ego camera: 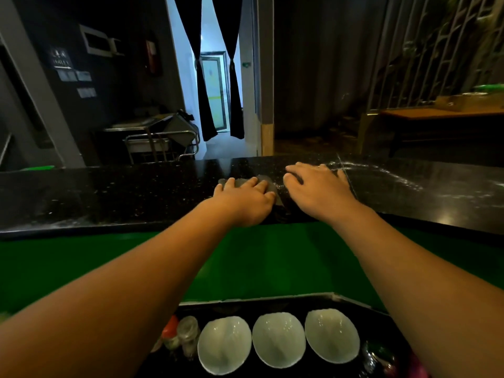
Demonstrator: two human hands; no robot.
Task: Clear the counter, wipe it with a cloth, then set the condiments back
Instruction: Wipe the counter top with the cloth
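On the black counter, the left hand lies flat on the grey cloth with fingers spread, probably to press it down for wiping. The right hand rests open just beside it, likely for support. Lower down, near the person, the condiment jars and three bowls stand out of the cloth's way.

The left hand presses a grey cloth onto the black desk. The right hand lies flat just beside it. 3 white bowls sit on a lower shelf.
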